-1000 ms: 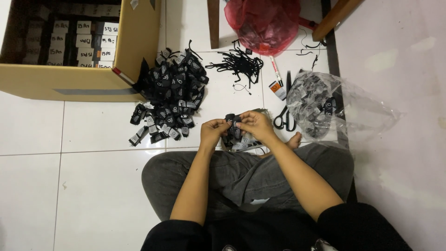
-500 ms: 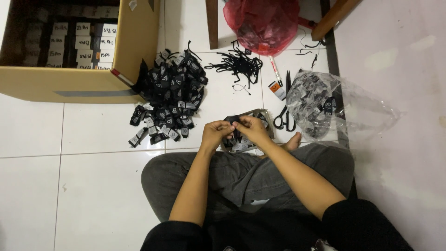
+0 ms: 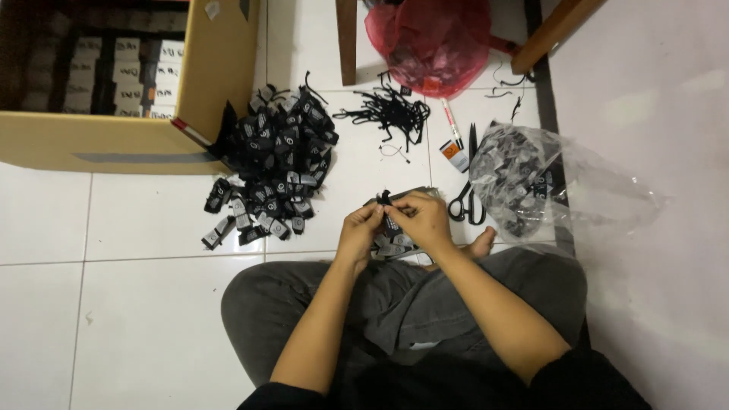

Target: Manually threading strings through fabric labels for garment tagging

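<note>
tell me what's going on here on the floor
A person sits cross-legged on a white tiled floor. The left hand and right hand pinch one small black tag between them. A heap of similar black tags lies by an open cardboard box. Loose black strings, scissors and a clear plastic bag lie nearby.

Small black tag (image 3: 391, 222) mostly hidden between both hands — details too small.
</note>
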